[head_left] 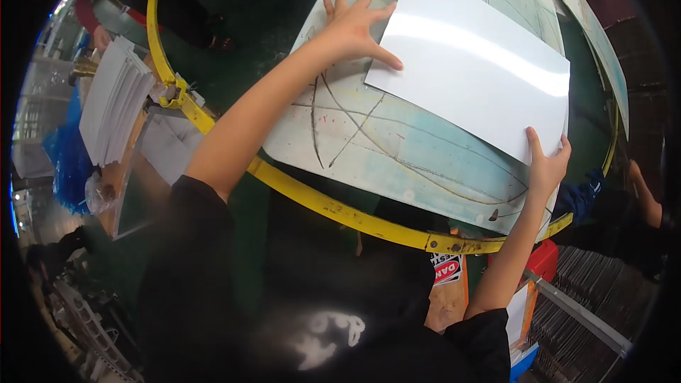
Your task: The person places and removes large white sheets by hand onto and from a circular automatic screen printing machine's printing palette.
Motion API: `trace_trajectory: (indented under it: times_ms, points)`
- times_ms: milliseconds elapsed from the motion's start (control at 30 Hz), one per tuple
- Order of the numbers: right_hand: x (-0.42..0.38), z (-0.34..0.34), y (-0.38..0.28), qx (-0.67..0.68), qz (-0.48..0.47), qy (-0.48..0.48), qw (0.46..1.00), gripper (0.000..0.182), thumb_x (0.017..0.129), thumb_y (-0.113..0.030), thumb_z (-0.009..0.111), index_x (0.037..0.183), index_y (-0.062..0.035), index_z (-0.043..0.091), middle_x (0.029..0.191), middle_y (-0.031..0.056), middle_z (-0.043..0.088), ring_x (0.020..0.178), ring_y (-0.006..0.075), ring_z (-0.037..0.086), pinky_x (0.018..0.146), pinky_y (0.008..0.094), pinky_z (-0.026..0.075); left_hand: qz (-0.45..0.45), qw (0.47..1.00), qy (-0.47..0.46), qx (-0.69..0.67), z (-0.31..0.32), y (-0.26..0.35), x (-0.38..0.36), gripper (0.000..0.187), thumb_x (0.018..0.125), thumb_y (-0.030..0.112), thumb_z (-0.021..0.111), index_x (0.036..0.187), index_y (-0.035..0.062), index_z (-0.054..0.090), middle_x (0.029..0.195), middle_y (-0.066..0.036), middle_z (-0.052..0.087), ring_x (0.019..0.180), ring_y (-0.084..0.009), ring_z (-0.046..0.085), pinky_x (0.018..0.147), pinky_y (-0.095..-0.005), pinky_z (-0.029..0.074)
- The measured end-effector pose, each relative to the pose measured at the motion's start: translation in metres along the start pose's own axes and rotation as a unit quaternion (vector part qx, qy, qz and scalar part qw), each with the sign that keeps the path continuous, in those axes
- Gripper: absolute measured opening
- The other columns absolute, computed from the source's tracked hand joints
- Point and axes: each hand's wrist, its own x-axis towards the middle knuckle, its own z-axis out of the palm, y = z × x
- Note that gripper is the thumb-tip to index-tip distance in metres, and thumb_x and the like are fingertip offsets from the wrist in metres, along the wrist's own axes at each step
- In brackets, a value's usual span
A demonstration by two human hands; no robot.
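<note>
A worn, pale green-and-white work table (397,149), scored with dark curved lines, is seen from above, and a chipped yellow metal rail (340,214) is curved along its near edge. On this table a glossy white rectangular sheet (475,64) is laid flat, its corners turned at an angle to the table's edge.

The left hand (358,25) is pressed flat on the table at the sheet's left side, fingers spread wide apart, with the thumb tip touching the sheet's left corner. Nothing is gripped by it.

The right hand (546,167) is placed at the sheet's near right corner: the thumb is laid on top of the sheet while the other fingers are curled at or under its edge, so the corner appears pinched, though the underside is hidden.

To the left of the table, beyond the rail, a stack of white sheets (113,99) is seen on a cluttered bench beside blue plastic wrapping (67,163). Below the table's near edge a red-and-white danger sign (447,268) is partly shown.
</note>
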Motion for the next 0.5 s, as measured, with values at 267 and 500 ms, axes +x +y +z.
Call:
trace_trajectory:
  times_ms: [267,500]
  points:
    - [0.011,0.008,0.008,-0.028,-0.014,-0.03,0.999,0.081,0.062,-0.043,0.079,0.117,0.0073,0.049,0.113,0.022,0.056,0.106,0.031,0.055,0.092,0.0356,0.041,-0.049,0.996,-0.054,0.041,0.001,-0.002,-0.002,0.108,0.038,0.064,0.079,0.133,0.0247,0.047,0.151,-0.018,0.002,0.129,-0.05,-0.024,0.096,-0.0693,-0.011]
    - [-0.009,0.027,-0.014,0.004,-0.042,-0.053,0.998,0.082,0.062,-0.043,0.08,0.116,0.0085,0.047,0.105,0.0232,0.059,0.097,0.0288,0.059,0.086,0.0332,0.045,-0.074,0.987,-0.089,0.115,-0.028,-0.034,0.001,0.098,0.043,0.059,0.08,0.131,0.0324,0.047,0.152,-0.015,-0.001,0.131,-0.0477,-0.021,0.095,-0.0711,-0.009]
